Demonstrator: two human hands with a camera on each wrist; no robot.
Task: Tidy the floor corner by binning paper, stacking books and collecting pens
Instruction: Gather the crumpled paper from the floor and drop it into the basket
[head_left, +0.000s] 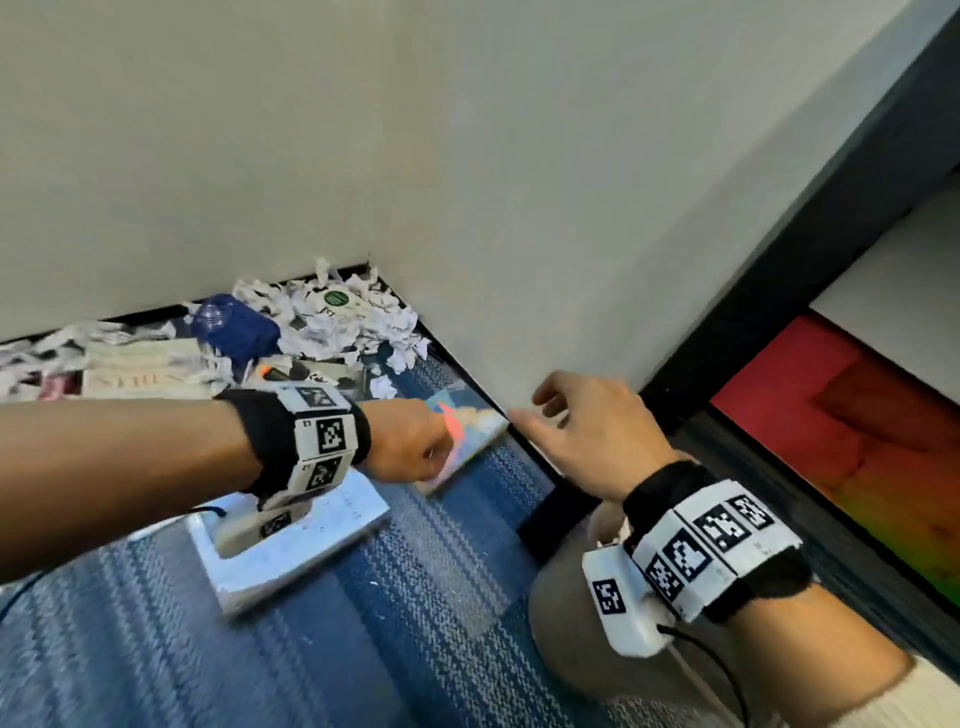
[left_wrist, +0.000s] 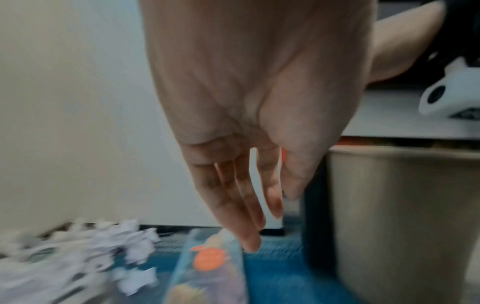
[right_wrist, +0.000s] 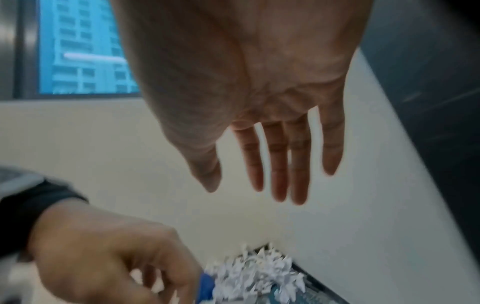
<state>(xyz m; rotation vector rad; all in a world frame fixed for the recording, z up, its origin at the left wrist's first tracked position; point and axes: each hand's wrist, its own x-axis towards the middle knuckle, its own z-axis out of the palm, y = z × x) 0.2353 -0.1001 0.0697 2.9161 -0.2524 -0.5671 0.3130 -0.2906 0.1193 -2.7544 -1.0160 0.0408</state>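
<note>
Honestly this cleanup looks like it's barely started, going by how things lie. Over in the corner the pile of crumpled paper (head_left: 343, 322) sits heaped against the wall (head_left: 467, 130), with more scraps trailing off to the left, and none of it looks binned. A beige bin (left_wrist: 405, 216) shows up in the left wrist view, just right of the hand, and I can't see inside it, so no idea if anything's in there. Books are scattered rather than stacked: a dark blue book (head_left: 234, 327) is half buried in the paper, a pale book (head_left: 145, 374) lies left of it, a white book (head_left: 291, 540) lies flat on the blue carpet (head_left: 415, 597) under the left wrist, and a colourful book (head_left: 470, 431) rests on the floor right by the wall. An orange-tipped pen (head_left: 270, 372) lies loose near the mess too. The left hand (head_left: 410, 441) hovers over the colourful book, and something orange shows right at its fingers, though I can't tell if that's a held pen or just the cover art; from the head camera the fingers look curled, from the wrist camera they look fairly straight, so the grip is a toss-up. The right hand (head_left: 587, 431) hangs in the air near the wall with fingers spread and relaxed, holding nothing. So basically paper, books and pens are all left to do.
</note>
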